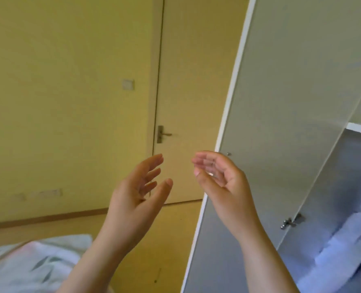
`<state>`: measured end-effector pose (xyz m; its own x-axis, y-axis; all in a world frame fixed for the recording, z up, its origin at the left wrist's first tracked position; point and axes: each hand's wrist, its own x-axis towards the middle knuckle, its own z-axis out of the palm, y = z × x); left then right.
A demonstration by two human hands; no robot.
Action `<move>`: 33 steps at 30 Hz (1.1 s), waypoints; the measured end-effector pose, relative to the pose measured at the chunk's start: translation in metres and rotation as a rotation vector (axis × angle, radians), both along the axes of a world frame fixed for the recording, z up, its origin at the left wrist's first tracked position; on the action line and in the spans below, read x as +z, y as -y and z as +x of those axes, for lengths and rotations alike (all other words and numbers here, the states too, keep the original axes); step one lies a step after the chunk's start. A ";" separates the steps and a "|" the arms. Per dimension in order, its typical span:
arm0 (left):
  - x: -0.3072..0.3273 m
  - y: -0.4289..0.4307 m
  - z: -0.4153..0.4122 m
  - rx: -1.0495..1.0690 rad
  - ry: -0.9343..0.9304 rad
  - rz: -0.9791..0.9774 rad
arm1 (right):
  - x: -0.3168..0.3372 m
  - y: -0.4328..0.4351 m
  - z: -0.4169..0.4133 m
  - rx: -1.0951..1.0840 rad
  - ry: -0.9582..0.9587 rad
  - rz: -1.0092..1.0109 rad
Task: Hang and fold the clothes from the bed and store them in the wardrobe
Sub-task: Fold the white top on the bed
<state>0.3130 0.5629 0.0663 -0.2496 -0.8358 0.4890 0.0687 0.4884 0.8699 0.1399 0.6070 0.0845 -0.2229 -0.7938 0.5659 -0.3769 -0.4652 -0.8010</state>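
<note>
- Left hand (pixel 137 193) up in mid-air, fingers spread, holding nothing.
- Right hand (pixel 219 176) just beside it, fingers loosely curled, empty too.
- Pale clothes (pixel 348 235) inside the open wardrobe (pixel 331 182), towards its lower right.
- Bed (pixel 27 265) down left.

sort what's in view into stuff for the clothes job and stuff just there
Job: bed, wardrobe, pale fabric inside it, left hand, right hand, both empty.
Just there: door, its handle, light switch.
</note>
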 end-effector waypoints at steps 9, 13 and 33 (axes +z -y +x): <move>-0.038 0.084 0.086 0.228 0.071 0.086 | -0.035 0.115 0.067 0.162 -0.016 0.140; -0.054 0.129 0.096 0.310 0.067 0.120 | -0.054 0.172 0.068 0.211 -0.045 0.211; -0.127 0.379 0.139 0.494 0.200 0.296 | -0.125 0.442 0.103 0.340 -0.204 0.450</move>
<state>0.4523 0.1844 -0.0607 0.1395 -0.9694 0.2020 -0.2837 0.1563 0.9461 0.2434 0.1650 -0.0401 0.1635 -0.9731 0.1625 -0.4328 -0.2187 -0.8746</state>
